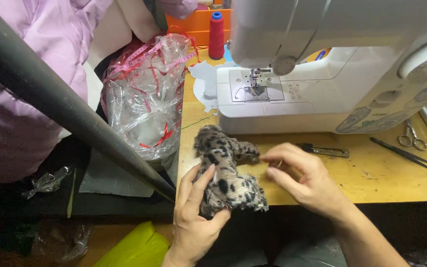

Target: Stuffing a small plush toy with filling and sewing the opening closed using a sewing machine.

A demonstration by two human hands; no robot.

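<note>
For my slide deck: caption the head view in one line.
Left hand grips a leopard-print furry fabric piece while right hand pinches at its edge, before a white sewing machine.

Small leopard-print furry fabric piece (226, 170), lying lengthwise at the wooden table's near edge

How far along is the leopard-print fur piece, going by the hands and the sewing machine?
The leopard-print fur piece already has a stuffed, shaped look. In hand: the left hand grips it while the right hand pinches at its edge, apparently hand-finishing. The sewing machine has nothing under its needle. Whether a seam remains open cannot be seen.
</note>
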